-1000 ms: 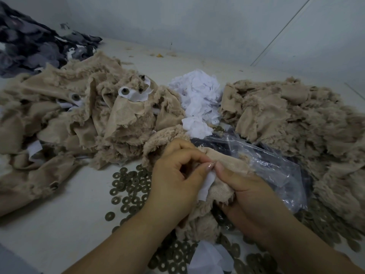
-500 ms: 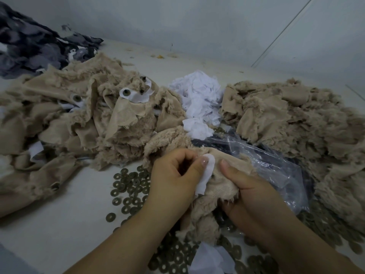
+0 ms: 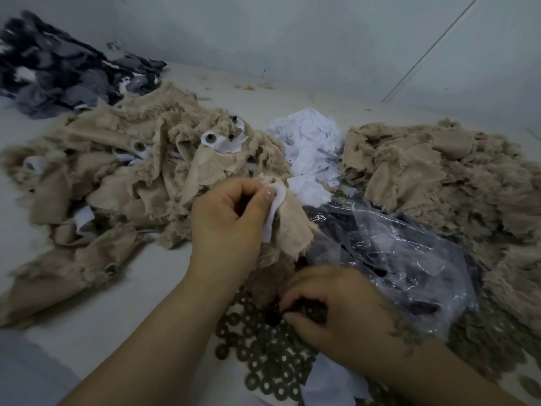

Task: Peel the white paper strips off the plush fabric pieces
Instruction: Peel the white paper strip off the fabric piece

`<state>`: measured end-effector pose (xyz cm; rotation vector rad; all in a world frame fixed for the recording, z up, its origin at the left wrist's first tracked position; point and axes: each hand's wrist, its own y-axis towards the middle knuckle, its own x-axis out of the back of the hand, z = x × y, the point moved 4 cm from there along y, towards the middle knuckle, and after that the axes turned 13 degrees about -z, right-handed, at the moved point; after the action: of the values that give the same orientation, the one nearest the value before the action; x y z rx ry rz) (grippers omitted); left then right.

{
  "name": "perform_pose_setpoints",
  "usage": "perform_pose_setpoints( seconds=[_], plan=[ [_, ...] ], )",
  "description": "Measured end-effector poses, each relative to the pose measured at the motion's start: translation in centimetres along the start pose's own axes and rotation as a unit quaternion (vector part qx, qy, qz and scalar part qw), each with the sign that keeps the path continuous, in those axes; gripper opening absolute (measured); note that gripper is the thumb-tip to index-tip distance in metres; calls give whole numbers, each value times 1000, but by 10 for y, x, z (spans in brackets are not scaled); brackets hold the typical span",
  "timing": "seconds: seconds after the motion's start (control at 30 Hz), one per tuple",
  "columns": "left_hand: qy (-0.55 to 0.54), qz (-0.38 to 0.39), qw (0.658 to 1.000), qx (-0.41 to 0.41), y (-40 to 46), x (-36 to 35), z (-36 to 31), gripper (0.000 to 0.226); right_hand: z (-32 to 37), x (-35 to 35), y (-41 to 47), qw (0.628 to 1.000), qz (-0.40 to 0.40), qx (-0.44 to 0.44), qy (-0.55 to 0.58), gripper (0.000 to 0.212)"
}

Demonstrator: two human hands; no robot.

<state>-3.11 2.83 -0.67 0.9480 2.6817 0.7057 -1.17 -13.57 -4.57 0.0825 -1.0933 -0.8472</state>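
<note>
Piece in hand: the left hand (image 3: pixel 231 218) pinches a beige plush fabric piece (image 3: pixel 288 227) together with its white paper strip (image 3: pixel 273 209), thumb on the paper; both hang just right of that hand, above the right hand.
Right hand: the right hand (image 3: pixel 336 315) lies low among the washers, fingers curled; it seems to pinch a small dark object (image 3: pixel 272 317), too blurred to name.
Done, as judged: the heap of crumpled white paper (image 3: pixel 310 145) beyond the left hand suggests many strips are already off; the plush pile on the right (image 3: pixel 439 177), beyond the right hand, shows no paper and looks finished.
Left to do: the plush pile on the left (image 3: pixel 117 177), outboard of the left hand, shows several white strips, some with round eye-like parts, so much work remains.
Plush: shaggy pile on one face, smooth knit backing on the other, ragged edges, limp.
Paper: thin, matte, rounded at the end under the thumb.
Washers (image 3: pixel 272 367): flat dull rings with centre holes, scattered around the right hand.
Plastic bag (image 3: pixel 395 253): clear, crinkled, glossy, beside the right hand, dark contents inside.
</note>
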Motion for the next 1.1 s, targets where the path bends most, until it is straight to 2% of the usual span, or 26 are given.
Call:
perform_pose_setpoints(
  seconds=[0.07, 0.27, 0.43, 0.57, 0.63, 0.7, 0.77, 0.9, 0.97, 1.1],
  plan=[
    [-4, -7, 1000, -13, 1, 6, 2, 29, 2, -8, 1, 998, 21, 21, -48, 17],
    [0, -10, 1000, -10, 0, 6, 10, 28, 5, -19, 3, 997, 23, 14, -70, 34],
    [-22, -18, 999, 22, -10, 3, 21, 22, 9, -19, 4, 998, -38, 8, -51, 15],
    [-44, 5, 999, 19, -11, 0, 20, 17, 4, 3, 5, 980, -189, -67, 12, 15],
    [-62, 18, 998, 27, -12, -2, 19, 15, -4, 15, 6, 957, -240, -144, 78, 32],
    [-79, 28, 996, 42, -15, -6, 18, 11, -12, 19, 8, 933, -230, -223, 165, 38],
    [-95, 49, 993, 45, -19, -10, 15, 12, -16, 21, 10, 907, -217, -272, 238, 32],
    [-119, 90, 989, 24, -26, -18, 7, 16, -19, 29, 9, 865, -260, -291, 316, 18],
    [-131, 98, 986, 20, -28, -20, 5, 17, -16, 30, 8, 866, -264, -278, 320, 20],
    [-132, 110, 985, 27, -32, -26, 8, 23, -8, 29, 10, 900, -231, -242, 281, 28]
  ],
)
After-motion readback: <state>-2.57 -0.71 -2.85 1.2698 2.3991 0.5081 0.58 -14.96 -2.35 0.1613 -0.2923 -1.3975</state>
